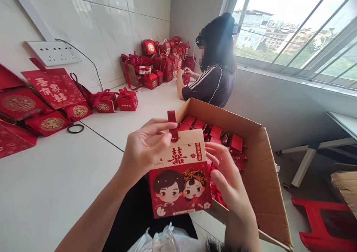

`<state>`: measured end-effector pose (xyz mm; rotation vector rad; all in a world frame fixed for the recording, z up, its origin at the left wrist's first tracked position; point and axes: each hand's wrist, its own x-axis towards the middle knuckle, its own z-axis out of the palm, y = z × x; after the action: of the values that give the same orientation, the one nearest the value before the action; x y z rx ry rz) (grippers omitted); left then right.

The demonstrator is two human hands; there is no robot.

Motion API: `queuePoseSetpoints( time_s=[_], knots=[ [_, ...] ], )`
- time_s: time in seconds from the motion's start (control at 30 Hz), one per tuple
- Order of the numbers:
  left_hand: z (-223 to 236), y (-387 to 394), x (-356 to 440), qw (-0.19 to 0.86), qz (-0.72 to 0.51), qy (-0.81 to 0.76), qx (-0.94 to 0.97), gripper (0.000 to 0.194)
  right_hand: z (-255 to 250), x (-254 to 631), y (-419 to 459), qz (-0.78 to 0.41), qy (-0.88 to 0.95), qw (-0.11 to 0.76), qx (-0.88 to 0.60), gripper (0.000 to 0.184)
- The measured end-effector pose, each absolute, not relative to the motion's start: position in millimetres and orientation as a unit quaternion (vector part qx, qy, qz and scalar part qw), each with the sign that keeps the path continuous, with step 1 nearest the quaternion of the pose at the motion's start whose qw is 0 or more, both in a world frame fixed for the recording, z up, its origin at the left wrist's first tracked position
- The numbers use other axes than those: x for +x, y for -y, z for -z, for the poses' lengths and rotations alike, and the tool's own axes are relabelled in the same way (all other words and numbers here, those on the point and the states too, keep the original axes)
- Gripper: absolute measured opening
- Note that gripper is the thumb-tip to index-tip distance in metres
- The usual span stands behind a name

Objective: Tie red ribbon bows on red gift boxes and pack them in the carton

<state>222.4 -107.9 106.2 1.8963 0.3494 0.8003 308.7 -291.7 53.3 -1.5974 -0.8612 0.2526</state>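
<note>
My left hand is closed at the top of a red and cream wedding gift box, thumb and fingers pinching beside its dark red ribbon loop. Two cartoon figures and a red double-happiness character decorate the box's front, which faces me. At the box's right edge is my right hand, its thumb and fingers curved but apart; whether the fingertips touch the edge is hard to tell. Behind them stands an open cardboard carton holding many small red boxes.
On the white table, red gift boxes line the left side, near a black ring. More red boxes are piled by the wall. A co-worker sits beyond the carton. A red stool stands at the lower right.
</note>
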Motion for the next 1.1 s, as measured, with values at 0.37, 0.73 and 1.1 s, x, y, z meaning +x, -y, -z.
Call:
queuePoseSetpoints(
  time_s=[0.37,0.73,1.1],
  knots=[
    [-106.1,120.8,211.5,0.523,-0.280,-0.078,0.801,0.021,-105.0,301.5,252.9,-0.084,0.376,0.590,-0.710,0.011],
    [-101.1,126.2,204.8,0.538,-0.322,-0.089,0.774,0.025,-102.9,299.8,248.8,-0.181,0.374,0.617,-0.668,0.002],
    [-100.5,131.1,202.6,0.546,-0.344,-0.100,0.757,0.027,-106.3,299.8,244.8,-0.196,0.351,0.616,-0.678,0.005]
  ],
)
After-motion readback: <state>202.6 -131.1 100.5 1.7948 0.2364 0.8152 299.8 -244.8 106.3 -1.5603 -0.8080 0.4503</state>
